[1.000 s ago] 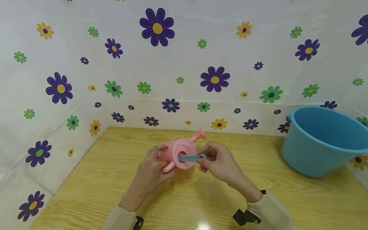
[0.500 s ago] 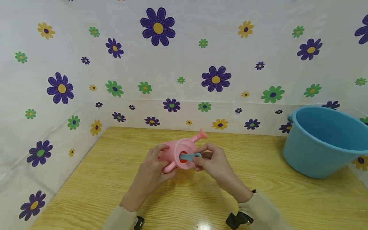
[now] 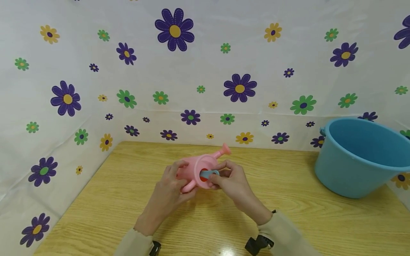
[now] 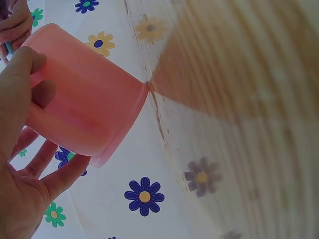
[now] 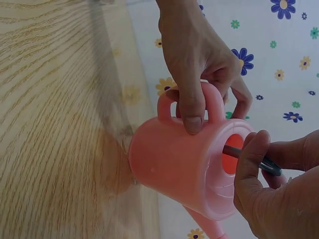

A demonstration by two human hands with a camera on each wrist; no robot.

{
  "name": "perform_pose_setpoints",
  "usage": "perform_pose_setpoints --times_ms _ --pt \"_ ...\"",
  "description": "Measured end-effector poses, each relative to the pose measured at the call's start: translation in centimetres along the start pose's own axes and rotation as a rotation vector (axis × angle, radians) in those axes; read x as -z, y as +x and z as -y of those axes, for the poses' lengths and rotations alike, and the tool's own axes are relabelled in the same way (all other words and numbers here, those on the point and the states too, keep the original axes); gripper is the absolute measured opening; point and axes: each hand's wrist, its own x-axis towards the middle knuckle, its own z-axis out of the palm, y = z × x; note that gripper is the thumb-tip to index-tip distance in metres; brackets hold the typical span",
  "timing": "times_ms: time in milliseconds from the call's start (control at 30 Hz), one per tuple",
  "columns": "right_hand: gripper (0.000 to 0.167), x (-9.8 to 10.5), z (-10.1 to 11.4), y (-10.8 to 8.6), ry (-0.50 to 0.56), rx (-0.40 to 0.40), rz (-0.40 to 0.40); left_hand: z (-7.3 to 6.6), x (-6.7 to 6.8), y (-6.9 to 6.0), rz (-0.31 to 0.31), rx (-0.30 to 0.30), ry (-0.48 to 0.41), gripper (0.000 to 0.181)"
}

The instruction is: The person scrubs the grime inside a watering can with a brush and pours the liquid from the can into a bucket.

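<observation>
From where I stand, the left hand [image 3: 168, 188] grips a pink watering can [image 3: 192, 167] by its handle [image 3: 189, 186], at the lower middle of the head view. The can tilts over on the pale wooden table [image 3: 275, 174], its open end facing the lower right, its spout [image 3: 221, 153] pointing to the upper right. In the right wrist view the left thumb lies inside the handle loop, and the edge of the base seems to meet the wood.

The right hand [image 3: 235, 181], just right of the can's mouth, pinches a blue tool [image 3: 206, 174] between thumb and fingers near its ringed end. The tool's other end goes into the can's round orange-red opening [image 3: 204, 179], so I can't see its tip.

A big blue bucket [image 3: 349, 170] stands at the right side of the frame, well apart from both hands. Behind everything, a white sheet [image 3: 198, 60] printed with purple, green and yellow flowers fills the upper part. Both cream sleeves [image 3: 286, 233] come in from the bottom edge, with black straps [image 3: 257, 244] at the wrists
</observation>
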Motion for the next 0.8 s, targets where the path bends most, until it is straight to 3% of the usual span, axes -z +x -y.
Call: perform_pose_setpoints --times_ms 333,800 --pt "0.018 0.3 0.0 0.1 -0.028 0.000 0.002 0.2 -0.2 0.3 0.002 0.003 -0.012 0.022" --pt "0.014 2.5 0.6 -0.4 -0.094 0.001 0.005 0.4 -0.4 0.3 0.014 0.039 -0.026 0.025"
